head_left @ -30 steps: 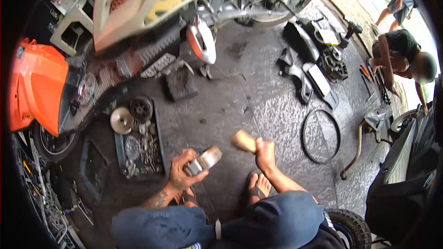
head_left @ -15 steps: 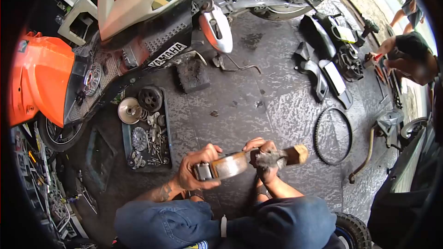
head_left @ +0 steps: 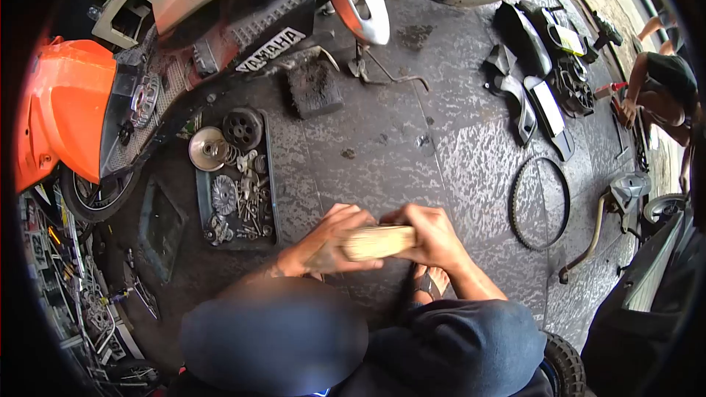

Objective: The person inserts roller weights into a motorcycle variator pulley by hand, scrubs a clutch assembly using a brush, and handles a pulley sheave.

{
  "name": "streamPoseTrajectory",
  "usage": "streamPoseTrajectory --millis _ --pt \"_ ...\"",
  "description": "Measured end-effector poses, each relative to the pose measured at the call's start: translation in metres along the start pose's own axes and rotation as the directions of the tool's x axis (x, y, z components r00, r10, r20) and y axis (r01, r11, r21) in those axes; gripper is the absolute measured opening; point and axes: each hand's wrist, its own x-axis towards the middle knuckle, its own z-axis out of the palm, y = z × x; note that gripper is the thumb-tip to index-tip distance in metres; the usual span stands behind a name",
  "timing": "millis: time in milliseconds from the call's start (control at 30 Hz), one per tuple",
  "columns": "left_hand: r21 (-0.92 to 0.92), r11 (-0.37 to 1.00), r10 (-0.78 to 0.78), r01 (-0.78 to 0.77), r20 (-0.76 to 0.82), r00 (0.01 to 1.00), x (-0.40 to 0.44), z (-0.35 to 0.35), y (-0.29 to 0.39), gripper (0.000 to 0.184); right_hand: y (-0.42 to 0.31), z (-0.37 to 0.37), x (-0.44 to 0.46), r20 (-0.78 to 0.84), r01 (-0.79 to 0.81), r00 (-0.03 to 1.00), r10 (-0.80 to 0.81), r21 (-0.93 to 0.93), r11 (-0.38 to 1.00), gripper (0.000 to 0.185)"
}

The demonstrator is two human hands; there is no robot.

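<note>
- Gripping a pale brush (head_left: 379, 242) in the right hand (head_left: 434, 235), fingers clamped round one end; blurred, held roughly level between both hands, above the floor (head_left: 382, 169).
- Keeping the left hand (head_left: 323, 239) close against the other end, fingers curled; cannot tell what lies inside, with the brush covering the palm.
- On the floor beyond the left hand, holding metal bits and bolts: a tray (head_left: 274, 184), with a shiny disc (head_left: 208, 148) and a black wheel (head_left: 243, 129) at the far end.
- Well to the right, lying flat in a loop: a toothed belt (head_left: 515, 209).
- Beyond the tray, near the scooter (head_left: 272, 18): a dark block (head_left: 316, 90) on the floor.
- Just below the right hand: a foot (head_left: 430, 283) in a sandal.
- At far right, reaching down beside the loose parts: another person's hand (head_left: 625, 112).
</note>
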Motion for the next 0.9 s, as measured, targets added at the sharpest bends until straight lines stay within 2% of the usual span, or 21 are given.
streamPoseTrajectory --millis 33,67,100,133,167,200,233,267,333,367,400,467,533,567,600,667,700,733,800,833,900 --pt "-0.013 0.995 -0.098 0.099 0.019 0.995 0.002 0.014 -0.012 0.049 -0.004 0.0 0.002 0.066 -0.098 0.993 0.102 -0.062 0.993 0.051" --pt "0.177 0.973 0.171 -0.145 -0.143 0.975 0.001 0.034 -0.023 0.043 -0.006 -0.001 0.004 0.127 -0.185 0.971 0.201 -0.133 0.974 0.052" --pt "-0.005 0.999 -0.054 0.054 -0.197 0.979 0.0 0.04 -0.016 0.042 -0.001 -0.001 0.004 -0.011 -0.19 0.982 0.19 -0.055 0.98 0.054" --pt "-0.188 0.953 -0.276 0.238 -0.208 0.939 0.0 0.041 -0.013 0.041 0.006 -0.001 0.009 -0.273 -0.058 0.961 0.055 -0.003 0.998 0.053" --pt "-0.093 0.953 -0.3 0.287 -0.183 0.936 -0.003 0.039 -0.017 0.041 0.015 -0.003 0.005 -0.338 -0.116 0.933 0.122 0.039 0.993 0.055" --pt "-0.12 0.937 -0.346 0.329 -0.172 0.922 -0.005 0.036 -0.018 0.04 0.015 -0.005 0.001 -0.395 -0.177 0.897 0.198 0.09 0.98 0.06" --pt "-0.172 0.923 -0.374 0.345 -0.188 0.908 -0.009 0.039 -0.02 0.039 0.013 0.001 -0.002 -0.399 -0.19 0.886 0.237 0.153 0.97 0.066" --pt "-0.215 0.911 -0.395 0.353 -0.204 0.896 -0.01 0.04 -0.023 0.038 0.012 0.005 -0.003 -0.33 -0.191 0.924 0.192 0.037 0.981 0.054" --pt "-0.186 0.971 -0.209 0.151 -0.353 0.912 -0.012 0.049 -0.03 0.036 0.01 0.023 -0.001 -0.167 -0.193 0.968 0.186 -0.025 0.981 0.043" --pt "-0.295 0.92 -0.355 0.258 -0.35 0.867 -0.018 0.049 -0.034 0.035 0.026 0.032 -0.017 -0.123 -0.297 0.948 0.294 -0.002 0.955 0.034" --pt "-0.279 0.876 -0.46 0.393 -0.241 0.855 -0.015 0.024 -0.009 0.034 0.047 0.038 -0.036 -0.198 -0.298 0.937 0.287 -0.029 0.954 0.039" --pt "-0.173 0.965 -0.244 0.198 -0.31 0.919 -0.024 0.019 -0.019 0.033 0.076 0.024 -0.055 -0.216 -0.549 0.835 0.505 -0.292 0.783 0.045" --pt "-0.192 0.966 -0.227 0.176 -0.291 0.93 -0.027 0.017 -0.011 0.032 0.08 0.008 -0.062 -0.242 -0.649 0.76 0.604 -0.229 0.725 0.051" --pt "-0.197 0.97 -0.194 0.139 -0.296 0.935 -0.02 0.013 -0.013 0.032 0.08 0.009 -0.062 -0.302 -0.632 0.756 0.581 -0.104 0.768 0.052" --pt "-0.205 0.968 -0.2 0.144 -0.291 0.935 -0.017 0.015 -0.013 0.032 0.051 0.004 -0.048 -0.277 -0.591 0.765 0.581 0.056 0.805 0.044" --pt "-0.169 0.95 -0.304 0.262 -0.311 0.901 -0.012 0.021 -0.007 0.031 0.008 0.022 -0.019 -0.397 -0.169 0.908 0.133 -0.057 0.984 0.033" --pt "-0.168 0.967 -0.236 0.189 -0.335 0.912 -0.012 0.024 -0.011 0.031 0.006 0.02 -0.014 -0.106 -0.208 0.975 0.194 -0.15 0.967 0.025" --pt "-0.158 0.971 -0.222 0.178 -0.335 0.916 -0.015 0.019 -0.01 0.031 0.017 0.028 -0.019 -0.245 -0.304 0.932 0.268 -0.124 0.945 0.031" --pt "-0.178 0.965 -0.247 0.195 -0.344 0.906 -0.024 0.01 -0.011 0.031 0.049 0.011 -0.027 -0.167 -0.627 0.768 0.618 -0.395 0.672 0.039" --pt "-0.207 0.965 -0.229 0.163 -0.354 0.907 -0.026 0.008 -0.01 0.03 0.066 0.014 -0.045 -0.171 -0.59 0.793 0.584 -0.451 0.67 0.046" --pt "-0.155 0.979 -0.183 0.129 -0.414 0.892 -0.015 0.0 -0.01 0.03 0.067 0.006 -0.041 -0.249 -0.626 0.771 0.585 -0.137 0.767 0.043"
